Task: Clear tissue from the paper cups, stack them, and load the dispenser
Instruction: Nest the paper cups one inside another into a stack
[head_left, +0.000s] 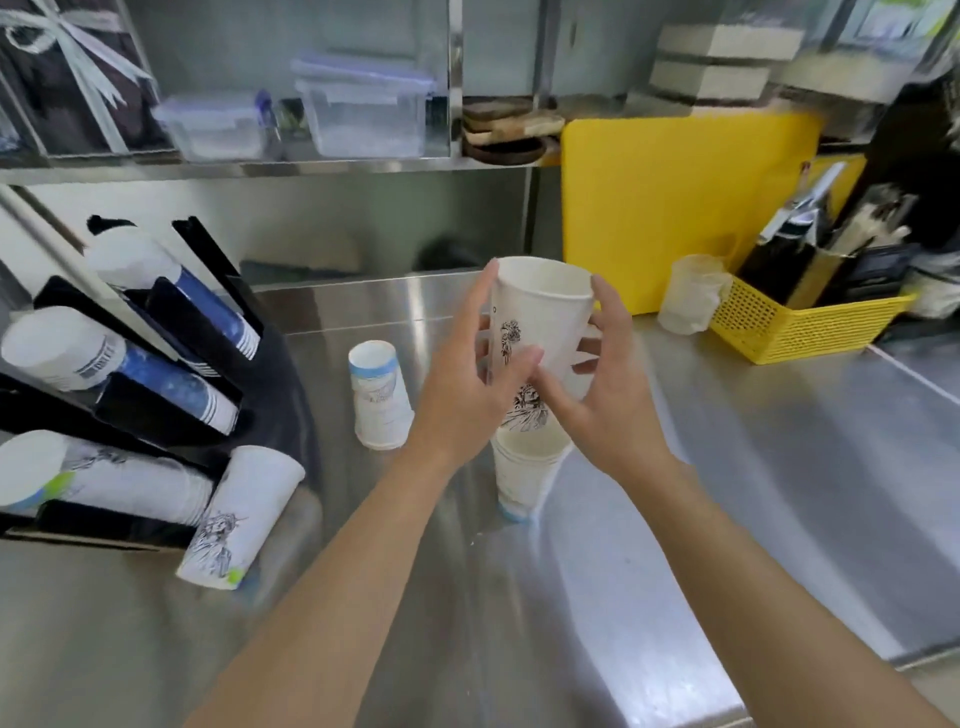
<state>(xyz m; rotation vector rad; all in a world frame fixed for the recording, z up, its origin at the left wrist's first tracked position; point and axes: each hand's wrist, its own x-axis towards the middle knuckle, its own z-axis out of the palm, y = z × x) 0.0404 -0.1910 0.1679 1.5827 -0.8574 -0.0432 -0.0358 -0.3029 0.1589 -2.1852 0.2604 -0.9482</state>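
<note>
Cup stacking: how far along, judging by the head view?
Partly done. The dispenser already holds cups. Both hands, left hand and right hand, hold a white cup over a short stack. An upside-down cup and a lying cup remain loose.

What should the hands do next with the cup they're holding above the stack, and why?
Probably lower the held cup straight down into the stack standing on the counter. Both the left hand and right hand grip it upright, mouth up, almost directly over the stack's open top cup. Its inside looks free of tissue, though the bottom is hidden.
</note>
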